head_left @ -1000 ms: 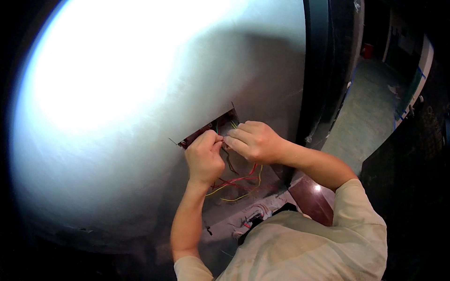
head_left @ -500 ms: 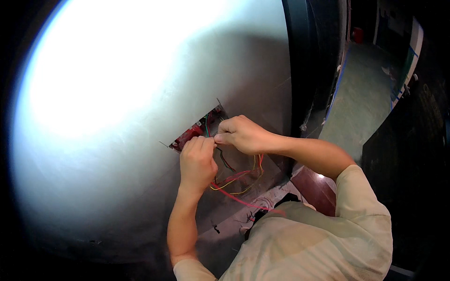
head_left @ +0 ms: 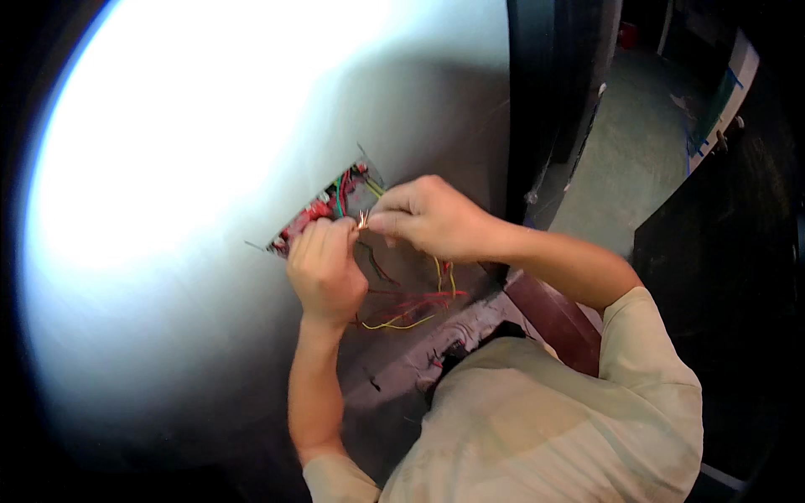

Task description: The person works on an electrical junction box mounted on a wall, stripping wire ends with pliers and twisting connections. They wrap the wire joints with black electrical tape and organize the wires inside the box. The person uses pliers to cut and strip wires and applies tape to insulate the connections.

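While we are leaning in close, the pale wall [head_left: 210, 151] is filling most of the view, washed out by a strong light, with a dark door frame [head_left: 537, 126] running down beyond our right knuckles. Just past our fingertips a rectangular wall box [head_left: 323, 210] is opening in the plaster, packed with red and green insulation. Our left hand [head_left: 325, 272] is sitting directly under that opening, fingers curled shut around a bundle we cannot fully see. Our right hand [head_left: 432, 220] is coming in from the side, thumb and forefinger pressing together on the bare wire ends [head_left: 363, 220], which are lying right between the 2 hands, touching both. Below our palms, loose wires [head_left: 411, 306] in red and yellow are hanging slack against the wall.

We are judging these strands to be light, thin and springy, easily bent, with the stripped copper tips prone to fraying or snapping. We are thinking the best hold is on the insulation just behind the bare ends.
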### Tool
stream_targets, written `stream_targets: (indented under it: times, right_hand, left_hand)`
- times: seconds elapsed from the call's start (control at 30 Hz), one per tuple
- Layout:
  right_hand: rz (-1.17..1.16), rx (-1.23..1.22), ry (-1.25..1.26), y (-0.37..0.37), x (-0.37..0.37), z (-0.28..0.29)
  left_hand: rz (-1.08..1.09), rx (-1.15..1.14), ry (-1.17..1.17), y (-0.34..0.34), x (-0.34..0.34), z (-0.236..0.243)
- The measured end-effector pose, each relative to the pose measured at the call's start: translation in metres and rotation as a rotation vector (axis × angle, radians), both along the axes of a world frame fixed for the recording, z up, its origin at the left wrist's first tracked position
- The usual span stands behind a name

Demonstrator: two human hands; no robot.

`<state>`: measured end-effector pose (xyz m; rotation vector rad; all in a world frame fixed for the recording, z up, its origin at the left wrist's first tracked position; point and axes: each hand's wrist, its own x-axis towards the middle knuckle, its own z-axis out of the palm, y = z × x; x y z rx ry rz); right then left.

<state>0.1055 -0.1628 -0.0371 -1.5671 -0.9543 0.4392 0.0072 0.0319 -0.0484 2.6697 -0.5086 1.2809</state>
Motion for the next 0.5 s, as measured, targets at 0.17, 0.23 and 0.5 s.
stream_targets:
  times: [0.17,0.23,0.5]
  right_hand:
    - [0.221,0.100,0.604,0.001,0.005,-0.013]
    - [0.300,0.150,0.984,0.005,0.001,-0.007]
    - [0.160,0.094,0.413,0.026,0.002,-0.025]
  left_hand:
    - [-0.031,-0.025,0.074,-0.001,-0.011,-0.001]
    - [-0.074,-0.071,0.054,0.006,-0.013,-0.004]
    - [-0.034,0.083,0.074,0.008,-0.013,-0.001]
